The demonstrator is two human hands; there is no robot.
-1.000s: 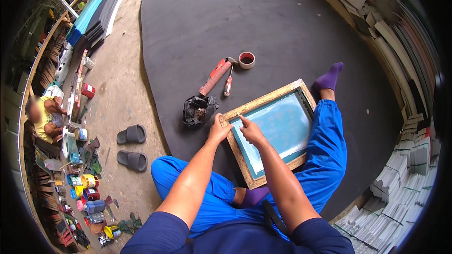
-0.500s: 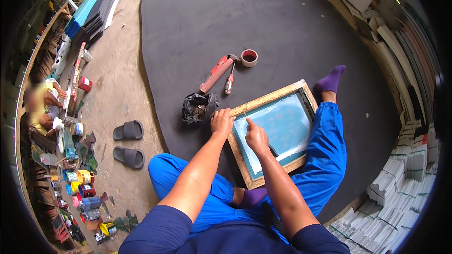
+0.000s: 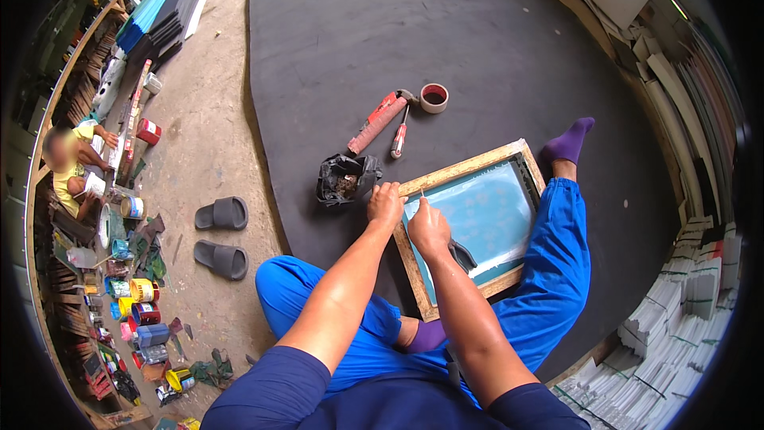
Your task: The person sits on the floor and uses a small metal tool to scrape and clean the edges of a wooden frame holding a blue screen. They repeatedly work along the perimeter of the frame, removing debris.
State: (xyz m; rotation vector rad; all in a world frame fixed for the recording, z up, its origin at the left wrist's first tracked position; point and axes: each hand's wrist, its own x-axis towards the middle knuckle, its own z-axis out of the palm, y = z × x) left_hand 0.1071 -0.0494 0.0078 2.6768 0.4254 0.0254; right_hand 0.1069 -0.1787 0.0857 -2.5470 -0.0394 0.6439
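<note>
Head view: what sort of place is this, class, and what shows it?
Probably a workshop: coloured cans crowd the left side, white bundles lie stacked at right, and a screwdriver rests on the dark mat.

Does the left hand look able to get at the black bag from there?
Probably yes: the black bag sits close by the left hand, with nothing visible between them, though the hand would likely leave the wooden frame.
</note>
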